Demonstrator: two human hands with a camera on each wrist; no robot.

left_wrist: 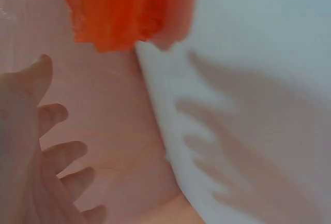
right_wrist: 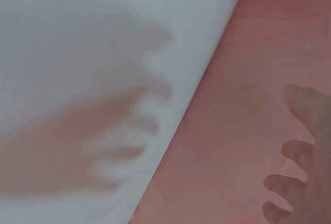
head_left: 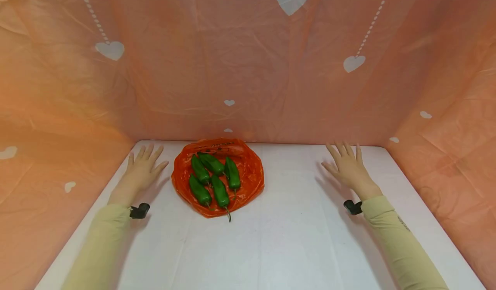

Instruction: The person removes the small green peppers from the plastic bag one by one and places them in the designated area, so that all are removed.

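Several green peppers [head_left: 220,191] lie in a spread-open orange plastic bag [head_left: 252,182] left of the table's middle, stems mostly toward the near side. My left hand [head_left: 140,171] is spread with its fingers apart, to the left of the bag and holding nothing. Over the right part of the table, my right hand [head_left: 350,171] is likewise spread and holds nothing, well away from the bag. The left wrist view catches the edge of the orange bag [left_wrist: 129,12] beyond the thumb. In the right wrist view, only fingers [right_wrist: 300,154] and the hand's shadow on the white surface show.
A white table [head_left: 294,221] carries the bag. Orange cloth [head_left: 248,75] with white hearts rises behind it and along both sides. A small black device [head_left: 140,211] sits at the left wrist, and another black device [head_left: 352,207] at the right.
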